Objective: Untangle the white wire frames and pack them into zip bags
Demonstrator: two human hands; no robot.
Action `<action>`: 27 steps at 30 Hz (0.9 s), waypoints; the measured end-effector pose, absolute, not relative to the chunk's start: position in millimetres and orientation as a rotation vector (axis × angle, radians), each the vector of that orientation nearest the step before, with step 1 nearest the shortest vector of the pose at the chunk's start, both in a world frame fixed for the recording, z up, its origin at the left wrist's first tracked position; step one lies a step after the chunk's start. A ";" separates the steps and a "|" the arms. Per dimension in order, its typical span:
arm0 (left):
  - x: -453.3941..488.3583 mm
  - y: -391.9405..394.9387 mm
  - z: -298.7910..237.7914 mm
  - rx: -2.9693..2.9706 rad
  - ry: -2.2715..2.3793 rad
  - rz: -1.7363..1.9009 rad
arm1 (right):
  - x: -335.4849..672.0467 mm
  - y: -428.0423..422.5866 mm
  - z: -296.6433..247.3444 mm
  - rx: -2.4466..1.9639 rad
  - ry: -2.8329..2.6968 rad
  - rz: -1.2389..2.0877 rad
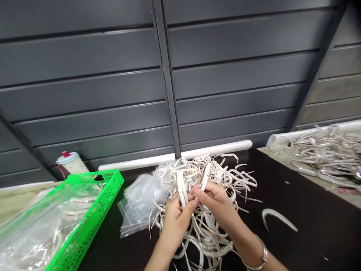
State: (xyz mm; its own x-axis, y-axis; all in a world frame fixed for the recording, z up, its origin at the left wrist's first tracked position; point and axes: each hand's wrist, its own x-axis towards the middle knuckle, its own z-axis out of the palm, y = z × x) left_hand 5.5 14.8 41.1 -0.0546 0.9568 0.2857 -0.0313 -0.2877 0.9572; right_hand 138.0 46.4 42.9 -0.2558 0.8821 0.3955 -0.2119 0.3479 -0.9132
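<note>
Fingers [202,195] on strips [181,186], green basket [110,190], seemingly bagged strips [75,205]

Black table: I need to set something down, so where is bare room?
Between the lone strip and the right edge of the table; also, more narrowly, between the green basket and plastic bags. Crowded: the middle, with its piled strips.
</note>
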 end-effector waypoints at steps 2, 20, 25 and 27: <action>4.1 14.8 40.5 1.307 1.031 1.469 | 145.7 47.4 45.4 -0.659 -1.457 1.204; 3.6 12.4 42.5 0.851 0.698 1.275 | 135.6 40.3 43.8 -0.683 -1.950 0.759; 7.3 11.8 44.6 0.741 0.711 1.215 | 142.2 48.6 40.4 -0.675 -1.937 1.033; 9.1 10.5 46.4 0.719 0.728 1.210 | 142.6 53.1 36.9 -0.562 -1.869 1.278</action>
